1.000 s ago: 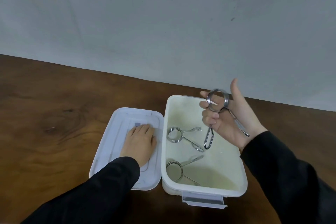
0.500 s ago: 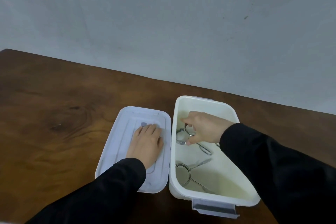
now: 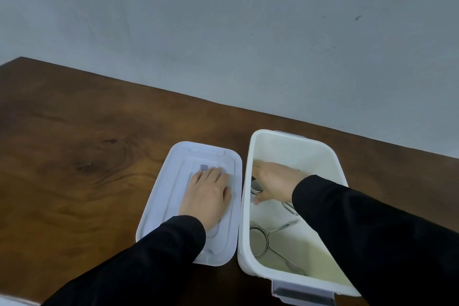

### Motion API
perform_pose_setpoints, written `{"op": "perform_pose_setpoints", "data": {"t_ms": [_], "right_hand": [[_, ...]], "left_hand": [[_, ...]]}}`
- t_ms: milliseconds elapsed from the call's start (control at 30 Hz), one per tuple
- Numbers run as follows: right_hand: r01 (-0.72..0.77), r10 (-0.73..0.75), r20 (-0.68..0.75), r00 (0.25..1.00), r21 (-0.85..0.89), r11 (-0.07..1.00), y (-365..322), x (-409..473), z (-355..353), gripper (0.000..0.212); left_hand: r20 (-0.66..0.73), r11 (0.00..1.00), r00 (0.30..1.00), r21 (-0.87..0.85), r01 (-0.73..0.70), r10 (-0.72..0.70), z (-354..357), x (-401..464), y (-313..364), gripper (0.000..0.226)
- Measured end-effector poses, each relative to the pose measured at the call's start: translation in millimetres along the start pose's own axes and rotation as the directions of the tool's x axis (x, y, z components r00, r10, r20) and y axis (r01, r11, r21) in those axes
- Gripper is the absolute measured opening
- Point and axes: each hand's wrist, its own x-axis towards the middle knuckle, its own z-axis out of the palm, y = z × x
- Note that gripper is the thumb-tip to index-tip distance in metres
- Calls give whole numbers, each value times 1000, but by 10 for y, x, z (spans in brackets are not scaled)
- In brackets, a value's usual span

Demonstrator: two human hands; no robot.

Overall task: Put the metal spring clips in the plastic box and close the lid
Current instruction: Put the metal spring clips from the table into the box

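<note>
From my remote seat I see a grey wall (image 3: 223, 32) filling the upper half, and below it the dark brown wooden surface (image 3: 74, 156) carrying everything. On its right side sits the white plastic box (image 3: 332, 156), open, with a clear latch at its near end. Just beside it on the left, lying flat on the surface and close to the box's long wall, is the translucent lid (image 3: 161, 196).

Both arms wear black sleeves (image 3: 372, 231). My left hand (image 3: 206, 196) lies spread and flat, palm down, on the lid — fingers loosely together, gripping nothing. My right hand (image 3: 273, 185) reaches down inside the box toward its left wall, fingers curled around the coil of a metal spring clip (image 3: 256, 187); it appears to be holding that clip, though the hand hides most of it. A wire handle end (image 3: 289, 207) pokes out from beneath the wrist — I cannot tell which clip it belongs to.

Nearer to me, a second spring clip (image 3: 259, 241) rests on the box floor, ring to the left, its two wire arms spread rightward.
</note>
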Motion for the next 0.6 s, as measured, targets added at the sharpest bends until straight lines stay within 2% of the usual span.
{"op": "perform_pose_setpoints", "data": {"t_ms": [367, 533, 600], "right_hand": [[-46, 45, 13, 999, 64, 997, 61, 15, 46, 61], [-97, 96, 15, 995, 67, 993, 69, -16, -11, 74], [-111, 111, 11, 994, 75, 991, 95, -24, -11, 73]], "left_hand": [[1, 1000, 1000, 4, 10, -10, 8, -4, 19, 31], [-7, 1000, 1000, 0, 12, -12, 5, -5, 15, 30], [-10, 1000, 1000, -3, 9, -9, 10, 0, 12, 30]]}}
